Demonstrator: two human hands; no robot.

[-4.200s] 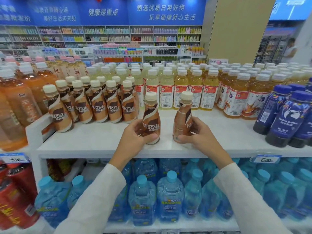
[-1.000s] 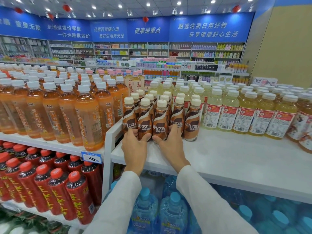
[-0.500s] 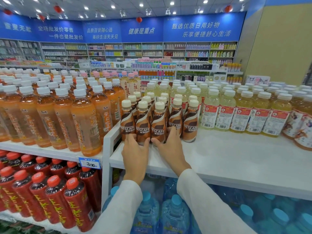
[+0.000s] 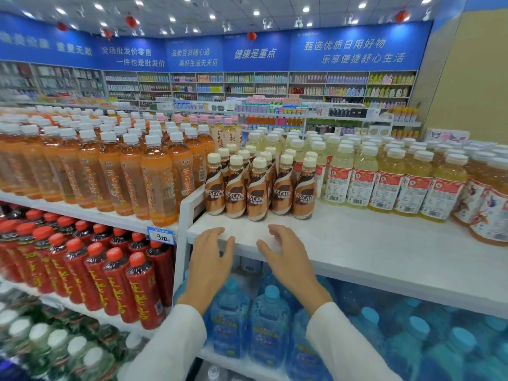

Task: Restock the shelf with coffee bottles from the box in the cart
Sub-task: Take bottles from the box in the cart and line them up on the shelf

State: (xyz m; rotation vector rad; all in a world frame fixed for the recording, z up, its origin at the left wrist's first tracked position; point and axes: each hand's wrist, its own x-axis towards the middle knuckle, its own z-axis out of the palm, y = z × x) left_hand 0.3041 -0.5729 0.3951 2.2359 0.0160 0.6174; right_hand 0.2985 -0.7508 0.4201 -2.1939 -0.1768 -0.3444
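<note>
- The brown-and-white plastic coffee bottles with cream caps stand grouped at the left end of the white shelf.
- Our left hand and right hand hover at its front edge, near the bottles but apart from them. Both hands are loosely spread and hold nothing.

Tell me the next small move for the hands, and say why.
Probably draw both back and turn to fetch more bottles. The left hand and right hand are open and empty at the edge of the shelf, apart from the coffee bottles, which stand upright in a group; bare shelf lies to their right.
</note>
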